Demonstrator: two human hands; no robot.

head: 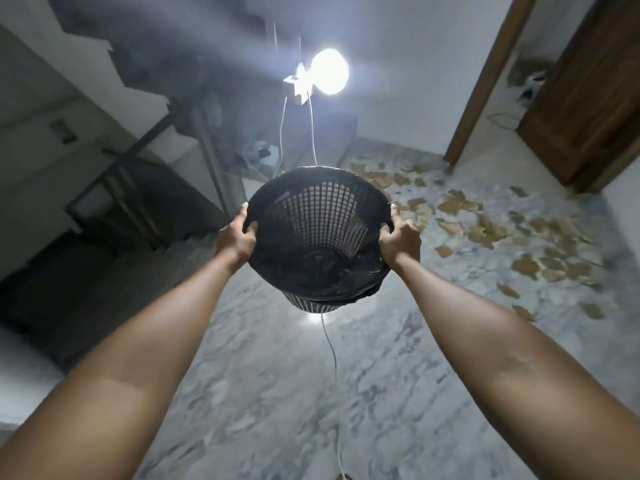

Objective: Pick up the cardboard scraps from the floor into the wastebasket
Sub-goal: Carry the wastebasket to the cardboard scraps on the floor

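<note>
While both hands, left hand [238, 237] and right hand [398, 241], grip the basket [317, 216] rim, held above the floor [277, 393], scraps [485, 230] lie far right, nearer the right hand

Dark mesh wastebasket [320, 233] with a black liner, held off the floor and tilted toward the camera, tan cardboard scraps [491, 230] strewn over the marble floor to its right
</note>
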